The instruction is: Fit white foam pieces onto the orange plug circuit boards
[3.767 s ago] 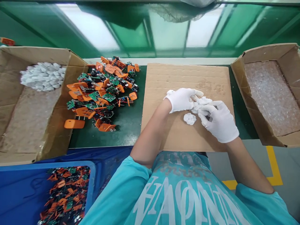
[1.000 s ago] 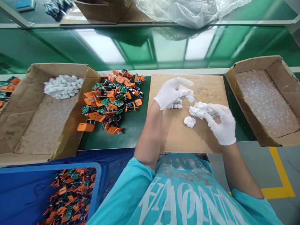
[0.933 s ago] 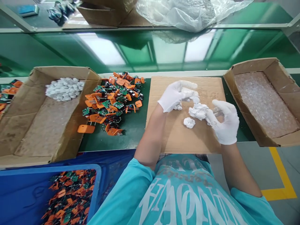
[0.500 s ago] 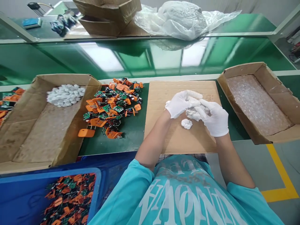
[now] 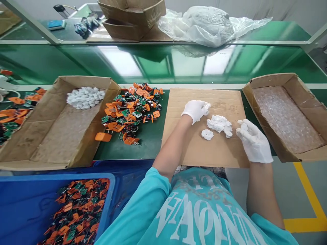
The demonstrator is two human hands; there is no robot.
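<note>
A lumpy mass of white putty-like material (image 5: 219, 124) lies on a cardboard sheet (image 5: 189, 149), with a smaller round white lump (image 5: 207, 134) beside it. My left hand (image 5: 196, 110), in a white glove, is above the sheet's upper middle. Its fingers are pinched around what looks like a small white piece of the putty, hard to tell from the glove. To the right of the mass, my right hand (image 5: 252, 139), also gloved, has thumb and fingers closed on a small white bit. Both hands are apart from the mass.
Left of the sheet is a pile of orange plug parts with green circuit boards (image 5: 130, 114). A cardboard box (image 5: 58, 136) holds small white lumps (image 5: 85, 97); another box (image 5: 286, 117) stands right. A blue bin (image 5: 111, 200) contains more orange parts. Behind lies a plastic bag (image 5: 209, 25).
My hands have moved apart, the right one going right and down. The white mass they were working on now lies on the cardboard. The camera view has shifted slightly.
</note>
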